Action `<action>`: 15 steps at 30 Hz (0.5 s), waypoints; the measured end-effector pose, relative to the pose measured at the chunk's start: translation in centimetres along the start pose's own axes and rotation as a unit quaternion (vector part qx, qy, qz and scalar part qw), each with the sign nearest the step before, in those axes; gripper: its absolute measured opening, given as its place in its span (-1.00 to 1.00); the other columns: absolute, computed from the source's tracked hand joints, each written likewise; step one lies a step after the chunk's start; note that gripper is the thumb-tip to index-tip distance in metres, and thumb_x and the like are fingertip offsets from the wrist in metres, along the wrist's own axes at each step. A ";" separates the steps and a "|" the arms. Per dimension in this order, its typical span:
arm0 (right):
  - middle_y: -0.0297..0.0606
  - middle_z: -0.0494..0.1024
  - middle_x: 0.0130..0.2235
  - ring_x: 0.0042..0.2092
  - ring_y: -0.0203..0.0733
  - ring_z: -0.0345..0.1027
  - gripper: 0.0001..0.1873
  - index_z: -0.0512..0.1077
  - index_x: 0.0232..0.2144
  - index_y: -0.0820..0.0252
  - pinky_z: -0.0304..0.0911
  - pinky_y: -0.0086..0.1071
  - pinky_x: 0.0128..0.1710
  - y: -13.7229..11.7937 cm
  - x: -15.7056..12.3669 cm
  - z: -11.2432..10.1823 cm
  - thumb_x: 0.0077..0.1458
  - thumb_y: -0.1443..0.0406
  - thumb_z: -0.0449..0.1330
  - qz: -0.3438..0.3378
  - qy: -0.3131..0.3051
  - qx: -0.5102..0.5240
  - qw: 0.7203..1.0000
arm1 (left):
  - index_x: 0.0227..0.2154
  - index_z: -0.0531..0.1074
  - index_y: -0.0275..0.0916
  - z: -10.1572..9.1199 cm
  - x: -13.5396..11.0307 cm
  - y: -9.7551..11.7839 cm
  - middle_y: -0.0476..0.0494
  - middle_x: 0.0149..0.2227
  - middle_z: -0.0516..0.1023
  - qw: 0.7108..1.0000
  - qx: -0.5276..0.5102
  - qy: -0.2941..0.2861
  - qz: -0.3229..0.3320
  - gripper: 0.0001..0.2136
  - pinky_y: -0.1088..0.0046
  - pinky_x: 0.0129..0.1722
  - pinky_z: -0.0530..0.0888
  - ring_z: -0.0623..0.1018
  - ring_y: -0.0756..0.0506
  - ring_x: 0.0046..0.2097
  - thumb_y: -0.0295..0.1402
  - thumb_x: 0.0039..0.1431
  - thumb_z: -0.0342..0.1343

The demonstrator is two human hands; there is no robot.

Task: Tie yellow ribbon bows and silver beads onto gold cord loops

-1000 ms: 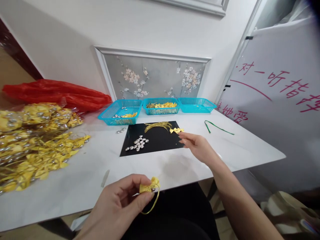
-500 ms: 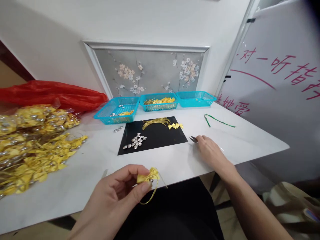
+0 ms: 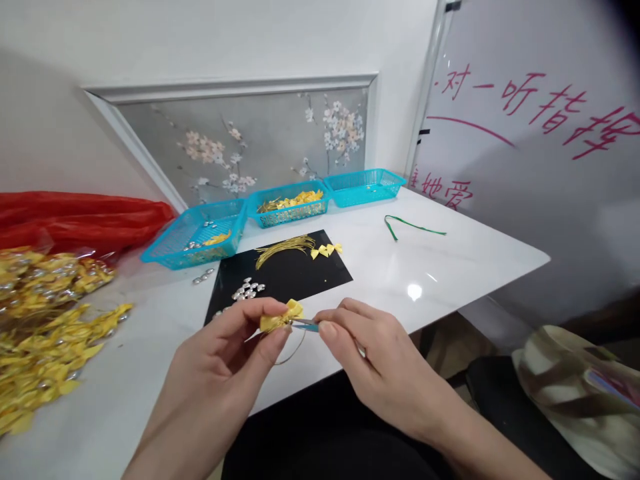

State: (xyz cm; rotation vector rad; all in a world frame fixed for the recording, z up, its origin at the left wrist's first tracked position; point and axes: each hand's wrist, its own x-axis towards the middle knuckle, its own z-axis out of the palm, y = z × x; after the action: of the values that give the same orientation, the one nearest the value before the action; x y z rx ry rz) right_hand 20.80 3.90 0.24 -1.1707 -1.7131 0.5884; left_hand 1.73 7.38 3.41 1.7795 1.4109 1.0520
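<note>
Pinching a crinkled yellow ribbon bow [image 3: 281,318] between left hand [image 3: 227,363] thumb and fingers, above the glossy white tabletop [image 3: 425,267] edge. Right hand [image 3: 380,367] grips slim metal scissors [image 3: 303,324], tips at the bow. Thin gold cord loop [image 3: 290,353] hangs below. Beyond: matte black mat [image 3: 295,277] with silver beads [image 3: 247,290], then three turquoise mesh baskets [image 3: 280,210].

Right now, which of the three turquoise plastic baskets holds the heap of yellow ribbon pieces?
The middle turquoise plastic basket: heaped with yellow pieces, while the left basket holds only a few and the right basket looks nearly bare.
</note>
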 end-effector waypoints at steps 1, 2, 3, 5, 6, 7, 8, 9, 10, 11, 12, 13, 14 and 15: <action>-0.28 0.46 -0.33 -0.34 -0.24 0.36 -0.64 0.54 -0.15 0.18 0.22 -0.37 -0.31 0.3 -0.1 0.0 0.43 0.20 -0.04 0.000 0.011 -0.011 1.000 | -0.26 0.57 -0.06 0.2 0.0 0.0 0.01 -0.33 0.66 1.000 -0.004 0.001 -0.001 -0.74 0.61 -0.29 0.59 0.65 -0.09 -0.27 -0.13 -0.01 0.38; -0.28 0.46 -0.33 -0.35 -0.24 0.36 -0.64 0.55 -0.13 0.19 0.21 -0.37 -0.32 0.5 -0.1 0.0 0.42 0.19 -0.03 0.000 0.022 -0.021 1.000 | -0.26 0.57 -0.05 0.4 0.1 0.0 0.02 -0.32 0.66 1.000 -0.008 0.000 -0.001 -0.74 0.63 -0.29 0.59 0.65 -0.08 -0.27 -0.13 -0.02 0.39; -0.28 0.46 -0.34 -0.36 -0.24 0.35 -0.63 0.55 -0.13 0.19 0.21 -0.37 -0.33 0.7 -0.2 0.0 0.42 0.19 -0.02 -0.001 0.031 -0.031 0.999 | -0.26 0.56 -0.05 0.5 0.2 0.0 0.03 -0.32 0.66 1.000 -0.011 -0.002 -0.003 -0.73 0.64 -0.30 0.59 0.66 -0.07 -0.27 -0.13 -0.02 0.39; -0.28 0.45 -0.35 -0.37 -0.25 0.34 -0.63 0.56 -0.13 0.20 0.18 -0.36 -0.35 1.0 -0.3 0.0 0.42 0.19 -0.02 0.003 0.039 -0.051 0.998 | -0.27 0.56 -0.04 0.8 0.5 0.1 0.04 -0.31 0.67 1.000 -0.010 -0.008 -0.006 -0.73 0.66 -0.31 0.59 0.66 -0.06 -0.28 -0.12 -0.02 0.40; -0.29 0.44 -0.35 -0.38 -0.25 0.33 -0.63 0.56 -0.14 0.21 0.17 -0.36 -0.35 1.1 -0.3 -0.1 0.42 0.19 -0.03 0.005 0.041 -0.061 0.997 | -0.27 0.56 -0.04 1.0 0.6 0.1 0.04 -0.31 0.67 1.000 -0.007 -0.010 -0.007 -0.73 0.66 -0.30 0.60 0.66 -0.06 -0.28 -0.12 -0.02 0.40; -0.29 0.44 -0.36 -0.38 -0.25 0.33 -0.62 0.56 -0.14 0.21 0.16 -0.35 -0.36 1.2 -0.3 -0.1 0.42 0.19 -0.03 0.009 0.043 -0.069 0.997 | -0.27 0.56 -0.04 1.2 0.8 0.2 0.04 -0.31 0.67 1.000 -0.003 -0.011 -0.007 -0.73 0.66 -0.29 0.60 0.66 -0.06 -0.27 -0.11 -0.02 0.39; -0.28 0.44 -0.35 -0.38 -0.24 0.33 -0.61 0.56 -0.15 0.20 0.16 -0.35 -0.36 1.2 -0.3 -0.1 0.43 0.18 -0.03 0.013 0.044 -0.074 0.996 | -0.27 0.56 -0.04 1.4 0.9 0.2 0.04 -0.30 0.67 1.000 -0.001 -0.012 -0.008 -0.73 0.66 -0.28 0.60 0.66 -0.06 -0.26 -0.12 -0.03 0.40; -0.28 0.44 -0.35 -0.38 -0.24 0.33 -0.61 0.55 -0.16 0.20 0.15 -0.35 -0.36 1.3 -0.3 -0.2 0.43 0.18 -0.04 0.017 0.044 -0.075 0.996 | -0.27 0.56 -0.04 1.6 1.1 0.2 0.03 -0.29 0.67 1.000 0.000 -0.010 -0.009 -0.73 0.65 -0.27 0.61 0.67 -0.07 -0.26 -0.12 -0.03 0.40; -0.28 0.44 -0.35 -0.38 -0.24 0.32 -0.60 0.55 -0.17 0.20 0.15 -0.35 -0.36 1.4 -0.2 -0.2 0.43 0.17 -0.05 0.020 0.044 -0.074 0.996 | -0.27 0.57 -0.05 1.8 1.2 0.2 0.02 -0.29 0.67 1.000 0.000 -0.008 -0.010 -0.73 0.63 -0.27 0.62 0.67 -0.08 -0.25 -0.13 -0.03 0.39; -0.28 0.43 -0.35 -0.38 -0.24 0.32 -0.60 0.55 -0.19 0.20 0.15 -0.35 -0.36 1.5 -0.2 -0.2 0.43 0.17 -0.05 0.023 0.044 -0.071 0.996 | -0.27 0.57 -0.05 2.0 1.4 0.1 0.01 -0.29 0.67 1.000 0.002 -0.008 -0.011 -0.73 0.62 -0.28 0.62 0.67 -0.09 -0.26 -0.13 -0.03 0.39; -0.29 0.43 -0.36 -0.38 -0.24 0.31 -0.59 0.54 -0.21 0.20 0.15 -0.35 -0.36 1.6 -0.1 -0.2 0.43 0.16 -0.05 0.025 0.042 -0.066 0.997 | -0.27 0.57 -0.06 2.2 1.5 0.1 0.00 -0.28 0.67 1.000 0.004 -0.010 -0.012 -0.73 0.60 -0.30 0.63 0.67 -0.10 -0.26 -0.13 -0.03 0.39; -0.29 0.42 -0.36 -0.38 -0.24 0.30 -0.60 0.54 -0.22 0.20 0.15 -0.35 -0.37 1.8 0.0 -0.1 0.43 0.17 -0.05 0.027 0.043 -0.061 0.997 | -0.27 0.57 -0.06 2.4 1.7 0.0 -0.01 -0.29 0.66 1.000 0.006 -0.011 -0.012 -0.73 0.59 -0.32 0.63 0.67 -0.11 -0.27 -0.12 -0.03 0.38; -0.30 0.41 -0.37 -0.39 -0.25 0.30 -0.60 0.54 -0.23 0.19 0.15 -0.35 -0.37 1.9 0.1 -0.1 0.43 0.17 -0.05 0.029 0.044 -0.055 0.997 | -0.27 0.57 -0.07 2.6 1.9 -0.2 -0.02 -0.29 0.66 1.000 0.008 -0.012 -0.013 -0.73 0.58 -0.33 0.63 0.67 -0.12 -0.27 -0.12 -0.03 0.38; -0.31 0.41 -0.38 -0.39 -0.25 0.29 -0.61 0.54 -0.24 0.19 0.15 -0.36 -0.37 2.1 0.2 0.0 0.43 0.18 -0.05 0.032 0.046 -0.048 0.997 | -0.28 0.56 -0.07 2.8 2.1 -0.3 -0.02 -0.30 0.66 1.000 0.011 -0.015 -0.014 -0.73 0.58 -0.33 0.63 0.67 -0.12 -0.27 -0.11 -0.04 0.38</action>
State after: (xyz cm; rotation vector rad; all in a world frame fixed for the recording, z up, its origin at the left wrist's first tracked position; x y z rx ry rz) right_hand 21.67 4.99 -1.32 -1.3050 -1.6454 0.4870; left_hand 4.24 9.51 2.26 1.7781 1.4305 0.9948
